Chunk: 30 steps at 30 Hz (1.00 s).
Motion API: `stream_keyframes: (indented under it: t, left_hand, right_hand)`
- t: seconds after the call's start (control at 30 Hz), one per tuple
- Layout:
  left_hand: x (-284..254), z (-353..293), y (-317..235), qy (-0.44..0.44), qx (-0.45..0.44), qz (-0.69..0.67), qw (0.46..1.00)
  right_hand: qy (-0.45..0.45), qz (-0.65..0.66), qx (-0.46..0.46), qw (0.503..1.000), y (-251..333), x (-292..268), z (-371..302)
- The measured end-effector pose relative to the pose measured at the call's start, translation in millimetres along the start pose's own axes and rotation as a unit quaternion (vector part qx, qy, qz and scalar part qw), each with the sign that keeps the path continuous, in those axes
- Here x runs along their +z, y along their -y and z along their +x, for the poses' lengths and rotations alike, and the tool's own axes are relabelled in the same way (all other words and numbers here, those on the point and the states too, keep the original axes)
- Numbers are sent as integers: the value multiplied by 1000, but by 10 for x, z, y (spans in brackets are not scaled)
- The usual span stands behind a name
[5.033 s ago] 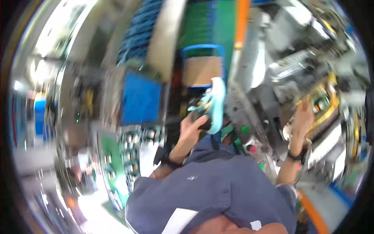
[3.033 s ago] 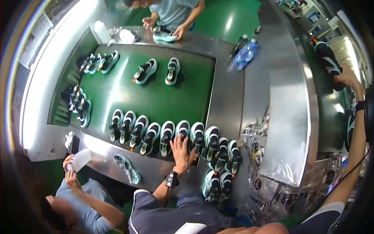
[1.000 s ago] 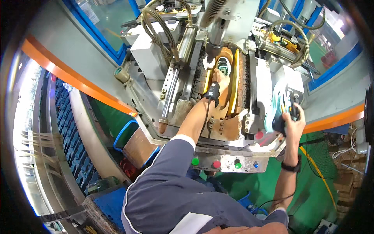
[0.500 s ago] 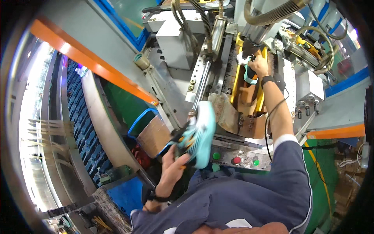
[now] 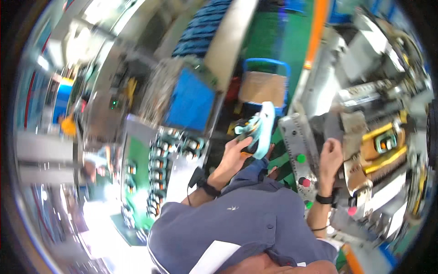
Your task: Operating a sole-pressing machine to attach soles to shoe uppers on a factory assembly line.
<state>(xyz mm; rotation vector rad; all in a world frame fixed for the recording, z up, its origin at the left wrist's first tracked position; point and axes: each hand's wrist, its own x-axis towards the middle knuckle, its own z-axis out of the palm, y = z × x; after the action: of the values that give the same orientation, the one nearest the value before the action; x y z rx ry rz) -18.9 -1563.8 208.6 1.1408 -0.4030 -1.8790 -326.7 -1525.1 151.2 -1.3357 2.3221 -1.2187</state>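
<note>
My left hand (image 5: 236,157) is closed on a sneaker (image 5: 263,130) with a pale turquoise sole and a dark and orange upper, tilted with its toe away from me. Over the front of the machine (image 5: 292,132) is my right hand (image 5: 331,157), apart from the sneaker. Its fingers look curled but are smeared by motion, and whether they hold anything is unclear. Another shoe (image 5: 387,142), turquoise, dark and orange, sits between the yellow side bars (image 5: 385,160) of the machine, to the right of my right hand.
Green (image 5: 301,158) and red (image 5: 305,182) buttons line the machine's front panel. Several shoes (image 5: 158,164) stand in rows at the left. A blue panel (image 5: 190,98) and a blue-framed cart (image 5: 264,86) lie beyond my left hand. An orange post (image 5: 316,36) rises behind.
The head view has swung left, bringing the rows of shoes into sight. My right hand has come away from the shoe in the machine. My left hand still holds the sneaker.
</note>
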Motion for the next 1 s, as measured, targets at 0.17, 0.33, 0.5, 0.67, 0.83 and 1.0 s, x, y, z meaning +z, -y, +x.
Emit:
stream_keyframes:
  t: [0.17, 0.33, 0.5, 0.67, 0.83, 1.0]
  left_hand:
    - [-881, -328, 402, -65, 175, 265, 946]
    - [-1093, -994, 112, -229, -5, 42, 973]
    - [-2027, -1274, 77, -302, 140, -185, 925]
    - [-3313, -1337, -446, -479, 260, -199, 815]
    - [-5292, -1270, -804, -514, 337, -168, 771]
    - [-6761, -1116, -1419, -619, 283, -132, 720]
  right_hand:
    - [108, -60, -204, 971, -870, 1173, -560]
    - [141, -139, -203, 959, -1183, 1367, -576]
    - [119, 62, -120, 984, -768, 1569, -122]
    - [228, 235, -304, 895, 2150, 1897, 750]
    - [166, 91, -660, 727, 5774, 2117, -46]
    - [116, 22, -885, 449, 7943, 2857, -1148]
